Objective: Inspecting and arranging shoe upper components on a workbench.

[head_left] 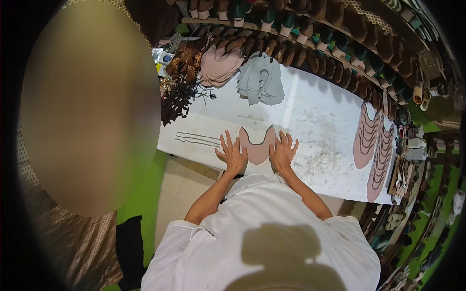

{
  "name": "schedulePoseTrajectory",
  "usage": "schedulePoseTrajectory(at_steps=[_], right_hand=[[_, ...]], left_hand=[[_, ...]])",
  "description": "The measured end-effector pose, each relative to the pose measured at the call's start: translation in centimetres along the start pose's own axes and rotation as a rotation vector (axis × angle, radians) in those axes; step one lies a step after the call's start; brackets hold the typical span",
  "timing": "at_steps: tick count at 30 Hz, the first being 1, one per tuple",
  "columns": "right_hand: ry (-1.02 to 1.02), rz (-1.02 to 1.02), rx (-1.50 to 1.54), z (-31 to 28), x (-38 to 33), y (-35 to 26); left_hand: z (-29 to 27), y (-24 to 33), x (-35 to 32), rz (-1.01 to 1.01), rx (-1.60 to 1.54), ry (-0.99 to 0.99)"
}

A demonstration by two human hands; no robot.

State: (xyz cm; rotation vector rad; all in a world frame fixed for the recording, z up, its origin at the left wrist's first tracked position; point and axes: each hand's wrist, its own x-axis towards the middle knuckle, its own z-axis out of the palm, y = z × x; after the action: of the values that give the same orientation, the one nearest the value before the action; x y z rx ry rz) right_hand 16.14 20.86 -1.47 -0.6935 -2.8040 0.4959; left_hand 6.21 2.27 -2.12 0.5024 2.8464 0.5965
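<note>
Both hands lie flat, fingers spread, on a pink shoe-upper piece (257, 145) on the white desk (315, 116): the left hand (232, 154) on its left wing, the right hand (283, 151) on its right. Beyond the fingertips sits a grey stack of cut pieces (261, 80) (well apart), and more pink pieces (373, 145) lie in overlapping rows far right of the right hand.

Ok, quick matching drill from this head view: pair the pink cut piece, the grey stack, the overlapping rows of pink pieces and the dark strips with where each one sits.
Things:
1. pink cut piece
2. grey stack
3. rows of pink pieces
4. dark strips

Places:
A. far side of the white table, near the middle
B. table's left end, by the edge
C. near edge, under the spread left hand and right hand
D. table's right end

Pairs: 1-C, 2-A, 3-D, 4-B
</note>
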Motion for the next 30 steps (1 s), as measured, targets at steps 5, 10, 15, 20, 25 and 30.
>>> schedulePoseTrajectory(at_steps=[5, 10, 15, 20, 25, 30], right_hand=[[-0.029, 0.242, 0.210, -0.3, 0.5, 0.4], [0.026, 0.278, 0.265, -0.5, 1.0, 0.4], [0.024, 0.326, 0.393, -2.9, 1.6, -0.2], [0.071, 0.291, 0.503, -5.1, 2.2, -0.3], [0.144, 0.195, 0.508, -6.8, 1.4, 0.4], [0.185, 0.182, 0.586, -7.5, -0.8, 2.8]], left_hand=[[-0.4, 0.6, 1.1, -0.167, -0.155, 0.016], [-1.5, 1.3, 1.6, -0.240, -0.272, 0.015], [-3.4, 2.1, 0.6, -0.338, -0.381, 0.024], [-5.9, 3.3, -1.2, -0.326, -0.515, 0.063], [-6.9, 4.7, -3.6, -0.283, -0.636, 0.130], [-6.6, 5.6, -5.9, -0.182, -0.681, 0.199]])
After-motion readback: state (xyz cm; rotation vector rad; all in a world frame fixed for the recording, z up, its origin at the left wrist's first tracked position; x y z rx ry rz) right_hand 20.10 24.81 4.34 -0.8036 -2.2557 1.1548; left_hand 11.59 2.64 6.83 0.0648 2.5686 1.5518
